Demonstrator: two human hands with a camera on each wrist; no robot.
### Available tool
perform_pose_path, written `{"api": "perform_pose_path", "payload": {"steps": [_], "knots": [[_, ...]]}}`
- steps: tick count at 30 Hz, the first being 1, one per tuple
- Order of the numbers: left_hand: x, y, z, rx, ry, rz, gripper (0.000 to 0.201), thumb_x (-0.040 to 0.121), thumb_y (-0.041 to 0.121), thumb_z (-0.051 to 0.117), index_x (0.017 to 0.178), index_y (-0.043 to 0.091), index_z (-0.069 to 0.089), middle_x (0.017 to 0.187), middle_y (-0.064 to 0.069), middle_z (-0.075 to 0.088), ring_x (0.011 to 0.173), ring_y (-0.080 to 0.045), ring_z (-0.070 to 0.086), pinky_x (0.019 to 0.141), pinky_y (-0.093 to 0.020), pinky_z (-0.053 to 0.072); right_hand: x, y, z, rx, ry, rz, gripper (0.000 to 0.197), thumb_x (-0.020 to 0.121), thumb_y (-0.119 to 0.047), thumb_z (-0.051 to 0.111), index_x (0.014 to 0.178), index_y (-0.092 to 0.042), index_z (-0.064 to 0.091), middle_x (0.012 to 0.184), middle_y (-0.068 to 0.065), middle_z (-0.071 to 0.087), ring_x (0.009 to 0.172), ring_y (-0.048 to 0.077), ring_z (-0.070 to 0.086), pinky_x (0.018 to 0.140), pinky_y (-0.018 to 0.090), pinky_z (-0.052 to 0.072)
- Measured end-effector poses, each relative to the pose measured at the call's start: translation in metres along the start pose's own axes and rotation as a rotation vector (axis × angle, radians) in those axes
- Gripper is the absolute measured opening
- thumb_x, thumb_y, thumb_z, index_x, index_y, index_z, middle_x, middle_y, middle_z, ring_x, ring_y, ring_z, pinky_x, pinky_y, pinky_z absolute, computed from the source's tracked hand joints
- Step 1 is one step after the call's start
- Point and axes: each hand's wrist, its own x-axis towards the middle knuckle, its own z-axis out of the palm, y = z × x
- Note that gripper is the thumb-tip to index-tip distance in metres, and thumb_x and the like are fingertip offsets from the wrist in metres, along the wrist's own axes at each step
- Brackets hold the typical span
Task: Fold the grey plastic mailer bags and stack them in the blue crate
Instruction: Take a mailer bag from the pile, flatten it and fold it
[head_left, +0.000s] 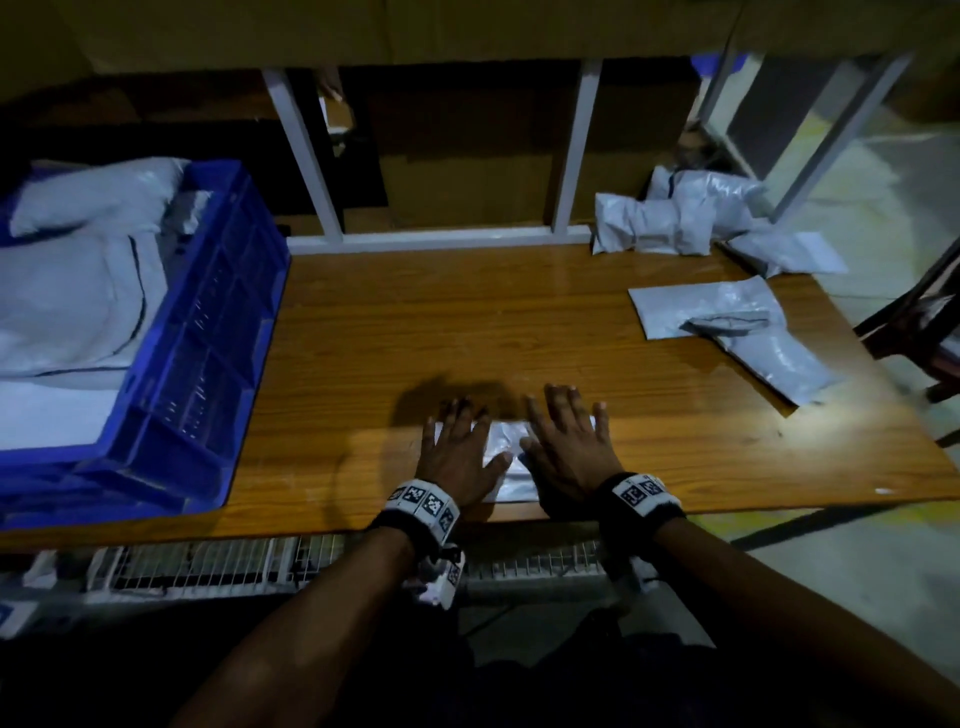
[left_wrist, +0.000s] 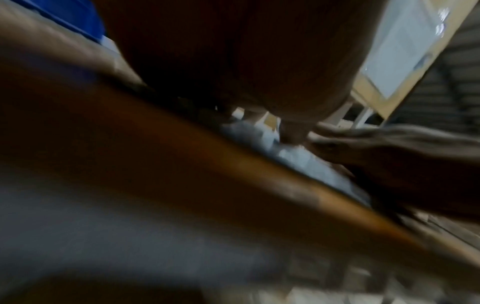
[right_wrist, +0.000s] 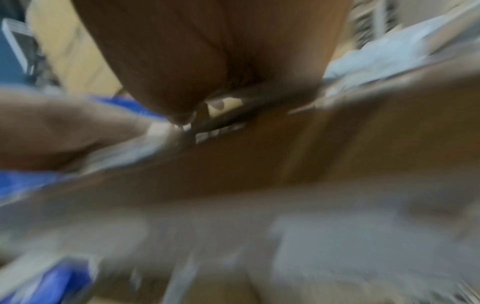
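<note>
My left hand (head_left: 457, 452) and right hand (head_left: 566, 447) lie flat, fingers spread, pressing a folded grey mailer bag (head_left: 506, 457) against the bench (head_left: 467, 322) near its front edge (both wrist views are blurred). The blue crate (head_left: 208, 332) with stacked bags sits to my left.

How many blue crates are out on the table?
1. The blue crate sits at the table's left end, holding grey mailer bags. A blue shape at the top right is too unclear to identify.
</note>
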Motion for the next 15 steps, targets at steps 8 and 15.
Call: {"api": "perform_pose_path", "payload": {"steps": [8,15], "knots": [[-0.002,-0.023,-0.054,0.070,-0.027,0.015,0.085,0.063,0.071,0.081,0.138,0.040,0.054,0.153,-0.002,0.048,0.141,-0.033,0.044,0.111,-0.053,0.041,-0.003,0.024,-0.055,0.053,-0.103,0.028,0.065,0.087,-0.044,0.074,0.147,-0.033,0.049,0.135,0.002,0.063,0.123,0.033,0.056,0.097,0.044,0.052],[-0.024,-0.027,-0.087,-0.036,0.479,0.182,0.031,0.070,0.014,0.083,0.094,0.030,0.072,0.092,0.002,0.067,0.090,-0.030,0.063,0.075,-0.041,0.050,-0.020,0.018,-0.081,0.064,0.473,-0.124,0.021,0.078,-0.019,0.078,0.098,-0.025,0.072,0.096,-0.002,0.061,0.094,0.027,0.053,0.072,0.033,0.038]]}}
